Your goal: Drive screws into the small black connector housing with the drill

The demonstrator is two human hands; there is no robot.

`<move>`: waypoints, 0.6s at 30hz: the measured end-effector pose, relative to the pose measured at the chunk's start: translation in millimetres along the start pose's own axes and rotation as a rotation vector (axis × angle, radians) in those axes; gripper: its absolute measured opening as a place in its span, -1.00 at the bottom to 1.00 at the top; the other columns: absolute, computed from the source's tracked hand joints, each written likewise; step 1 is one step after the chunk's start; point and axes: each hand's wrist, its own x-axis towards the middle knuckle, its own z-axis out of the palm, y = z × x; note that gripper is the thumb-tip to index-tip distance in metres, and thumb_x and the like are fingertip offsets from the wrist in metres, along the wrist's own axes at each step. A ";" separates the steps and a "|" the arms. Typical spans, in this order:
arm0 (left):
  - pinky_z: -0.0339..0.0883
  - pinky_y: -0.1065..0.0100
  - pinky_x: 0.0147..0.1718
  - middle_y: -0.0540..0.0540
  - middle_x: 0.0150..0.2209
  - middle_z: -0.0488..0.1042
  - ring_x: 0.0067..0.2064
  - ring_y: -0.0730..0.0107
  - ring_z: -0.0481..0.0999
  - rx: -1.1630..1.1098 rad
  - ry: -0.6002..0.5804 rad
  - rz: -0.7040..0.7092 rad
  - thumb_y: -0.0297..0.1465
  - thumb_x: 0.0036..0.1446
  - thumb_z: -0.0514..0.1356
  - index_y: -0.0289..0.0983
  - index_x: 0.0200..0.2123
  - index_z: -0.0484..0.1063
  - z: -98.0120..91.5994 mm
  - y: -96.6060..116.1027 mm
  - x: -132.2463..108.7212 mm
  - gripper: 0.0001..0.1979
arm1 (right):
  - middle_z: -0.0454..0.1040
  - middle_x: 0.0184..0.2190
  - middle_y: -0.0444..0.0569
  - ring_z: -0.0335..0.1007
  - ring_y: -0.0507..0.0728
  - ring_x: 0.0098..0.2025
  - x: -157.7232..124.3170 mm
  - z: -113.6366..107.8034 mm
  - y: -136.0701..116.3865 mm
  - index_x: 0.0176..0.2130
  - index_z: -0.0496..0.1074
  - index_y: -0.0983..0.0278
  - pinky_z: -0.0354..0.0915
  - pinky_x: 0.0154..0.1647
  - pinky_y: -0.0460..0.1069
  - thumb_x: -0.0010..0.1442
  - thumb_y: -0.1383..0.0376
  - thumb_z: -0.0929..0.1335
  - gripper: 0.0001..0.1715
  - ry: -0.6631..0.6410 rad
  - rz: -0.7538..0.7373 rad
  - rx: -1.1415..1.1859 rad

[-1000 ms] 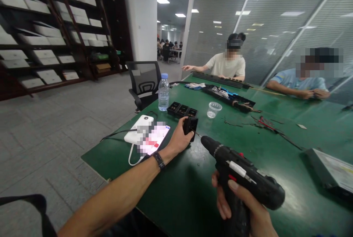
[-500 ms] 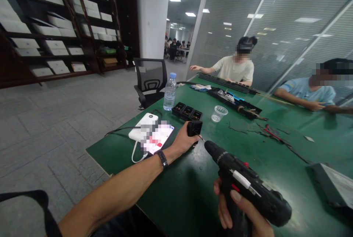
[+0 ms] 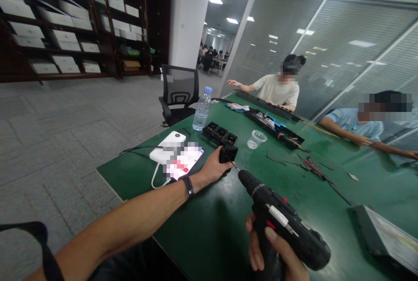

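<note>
My left hand (image 3: 214,167) grips a small black box (image 3: 229,153) on the green table, fingers wrapped round its side. In my right hand (image 3: 257,248) is a black cordless drill (image 3: 281,213), its handle enclosed by the fingers. The drill's thin bit points at the near face of the box; whether the tip sits inside cannot be made out. Just behind the box lies a row of three joined black boxes (image 3: 219,133) with open tops and copper-coloured parts inside. Left of my left hand is a lit phone (image 3: 187,163), cabled to a white power bank (image 3: 167,148).
A water bottle (image 3: 202,110) and a clear plastic cup (image 3: 257,140) stand behind the boxes. Wires (image 3: 311,164), a long black tray (image 3: 277,129) and a dark case (image 3: 385,237) lie on the right. Two people sit across the table (image 3: 209,228); a chair (image 3: 180,93) stands beyond it.
The camera view has tilted slightly, shifting the table items left in the picture. Both hands keep their hold, and the drill stays pointed at the box.
</note>
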 end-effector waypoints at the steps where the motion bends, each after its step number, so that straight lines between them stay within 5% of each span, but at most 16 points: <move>1: 0.40 0.32 -0.14 -0.07 -0.20 0.52 -0.19 0.34 0.47 0.005 0.002 0.002 -0.41 0.01 0.38 -0.28 -0.08 0.41 0.1 -0.4 0.1 -0.61 | 0.40 -0.68 -0.07 0.26 0.06 -0.67 -0.2 -0.6 0.2 -0.20 0.51 0.32 0.20 -0.60 -0.05 0.30 0.06 0.37 -0.64 -0.006 0.003 -0.002; 9: 0.40 0.26 -0.06 -0.11 -0.14 0.54 -0.13 0.29 0.50 0.062 0.007 0.006 -0.38 0.06 0.37 -0.28 -0.04 0.40 0.8 1.6 -2.5 -0.61 | 0.48 -0.57 -0.03 0.23 0.04 -0.68 -1.1 1.9 -2.9 -0.20 0.50 0.31 0.24 -0.62 -0.02 0.29 0.09 0.39 -0.68 0.009 0.002 0.015; 18: 0.39 0.22 -0.01 -0.13 -0.07 0.55 -0.04 0.20 0.51 0.171 0.044 0.030 -0.30 0.13 0.33 -0.24 -0.02 0.39 0.8 8.2 -8.7 -0.63 | 0.37 -0.69 -0.05 0.25 0.13 -0.66 -5.0 3.7 -13.1 -0.20 0.50 0.28 0.13 -0.59 0.02 0.31 0.02 0.32 -0.62 0.066 0.056 -0.083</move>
